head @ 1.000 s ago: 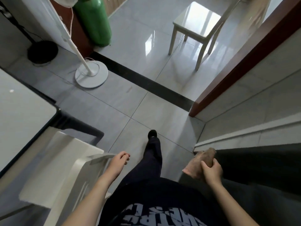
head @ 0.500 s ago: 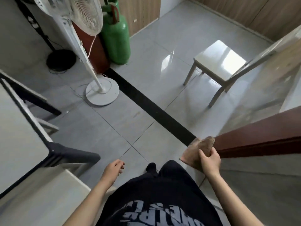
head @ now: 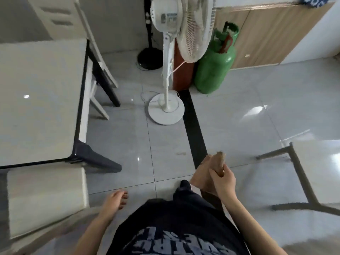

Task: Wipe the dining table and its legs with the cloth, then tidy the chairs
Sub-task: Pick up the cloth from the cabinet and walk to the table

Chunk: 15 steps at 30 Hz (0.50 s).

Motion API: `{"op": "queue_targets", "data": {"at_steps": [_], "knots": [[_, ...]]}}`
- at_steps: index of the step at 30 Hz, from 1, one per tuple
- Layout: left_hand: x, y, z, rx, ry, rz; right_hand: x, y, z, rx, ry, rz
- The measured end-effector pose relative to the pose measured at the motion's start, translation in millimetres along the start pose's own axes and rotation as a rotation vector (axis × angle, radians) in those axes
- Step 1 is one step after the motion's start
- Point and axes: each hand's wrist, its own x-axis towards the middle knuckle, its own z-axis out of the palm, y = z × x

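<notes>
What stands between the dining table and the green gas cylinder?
In the head view: a white chair tucked against the white black-edged dining table, then a white pedestal fan beside the green metal gas cylinder.

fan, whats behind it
Behind the fan stand a green gas cylinder, a red-brown panel and a black round base on the floor. The fan head hides the panel's top and part of the cylinder's shoulder.

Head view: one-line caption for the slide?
Person stands beside the dining table, right hand gripping a brown cloth, left hand empty, pedestal fan ahead.
</notes>
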Motion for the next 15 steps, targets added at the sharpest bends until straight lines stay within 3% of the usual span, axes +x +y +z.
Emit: {"op": "queue_targets", "data": {"at_steps": [11, 15], "knots": [[-25.4, 92.8, 22.1, -0.418, 0.277, 0.216, 110.7, -147.0, 80.3, -0.271, -0.437, -0.327], [-10.9, 131.7, -0.9, -0.308, 0.429, 0.348, 119.3, -206.9, 154.5, -0.311, -0.593, -0.414]]}}
